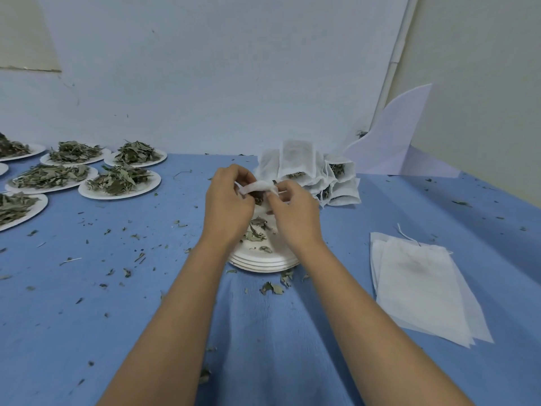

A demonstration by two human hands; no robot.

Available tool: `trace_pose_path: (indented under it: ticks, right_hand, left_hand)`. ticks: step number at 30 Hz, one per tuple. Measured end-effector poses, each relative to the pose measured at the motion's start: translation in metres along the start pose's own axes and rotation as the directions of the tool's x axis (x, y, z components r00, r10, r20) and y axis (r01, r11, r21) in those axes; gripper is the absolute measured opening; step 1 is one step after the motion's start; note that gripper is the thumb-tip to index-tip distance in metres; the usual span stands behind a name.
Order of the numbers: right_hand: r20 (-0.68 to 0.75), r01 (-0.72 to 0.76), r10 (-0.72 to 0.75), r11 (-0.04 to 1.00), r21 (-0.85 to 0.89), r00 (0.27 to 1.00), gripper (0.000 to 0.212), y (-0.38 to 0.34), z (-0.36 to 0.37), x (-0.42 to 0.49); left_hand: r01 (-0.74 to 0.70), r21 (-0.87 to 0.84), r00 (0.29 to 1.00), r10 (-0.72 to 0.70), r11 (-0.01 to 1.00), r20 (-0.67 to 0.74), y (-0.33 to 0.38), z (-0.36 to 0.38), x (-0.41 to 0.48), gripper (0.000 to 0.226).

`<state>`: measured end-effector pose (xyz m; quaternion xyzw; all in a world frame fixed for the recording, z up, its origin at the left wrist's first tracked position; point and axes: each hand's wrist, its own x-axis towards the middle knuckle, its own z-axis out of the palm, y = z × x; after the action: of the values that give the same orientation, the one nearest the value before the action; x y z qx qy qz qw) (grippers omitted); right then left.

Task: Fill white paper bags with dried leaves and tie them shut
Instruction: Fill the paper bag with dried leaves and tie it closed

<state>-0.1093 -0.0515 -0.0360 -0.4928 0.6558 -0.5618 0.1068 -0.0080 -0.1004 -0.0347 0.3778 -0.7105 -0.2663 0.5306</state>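
Observation:
A white paper bag [259, 187] hangs between both hands above a stack of white paper plates [263, 260] that carries a few dried leaves [257, 230]. My left hand [228, 200] pinches the bag's left top edge and my right hand [292, 209] pinches its right top edge. Dark leaves show just under the bag's mouth. The bag's lower part is hidden behind my hands.
Filled white bags [310, 174] are piled behind my hands. Flat empty bags [418, 288] lie at the right. Several plates of dried leaves [120, 181] stand at the left on the blue table [117, 288], which is strewn with leaf crumbs. A white board [401, 142] leans at the back right.

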Motion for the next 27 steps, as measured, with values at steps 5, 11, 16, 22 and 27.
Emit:
trace_pose_path:
  ticks: [5, 11, 16, 22, 27]
  right_hand:
    - [-0.086, -0.024, 0.009, 0.985, -0.170, 0.996, 0.013, 0.006, -0.003, 0.000]
    - [-0.099, 0.114, -0.135, 0.974, -0.198, 0.986, 0.016, 0.003, 0.000, 0.000]
    - [-0.053, 0.173, -0.182, 0.974, -0.144, 0.982, 0.022, 0.002, 0.001, 0.000]
    - [-0.038, 0.129, -0.131, 0.990, -0.055, 0.991, 0.026, -0.002, 0.002, 0.001]
    - [-0.007, 0.097, -0.097, 0.995, -0.004, 0.995, 0.023, -0.007, 0.001, -0.001]
  left_hand:
    - [0.048, 0.174, 0.992, -0.027, 0.984, -0.124, -0.005, -0.003, 0.003, 0.014]
    - [0.103, 0.176, 0.989, -0.082, 0.979, -0.123, -0.003, -0.001, 0.002, 0.010]
    - [0.112, 0.020, 0.990, -0.109, 0.994, -0.084, 0.006, -0.003, 0.001, 0.008]
    - [0.158, -0.097, 0.985, -0.163, 0.983, -0.056, 0.008, -0.006, 0.003, 0.008]
    - [0.100, 0.108, 0.991, -0.090, 0.989, -0.095, 0.001, -0.005, 0.002, 0.007]
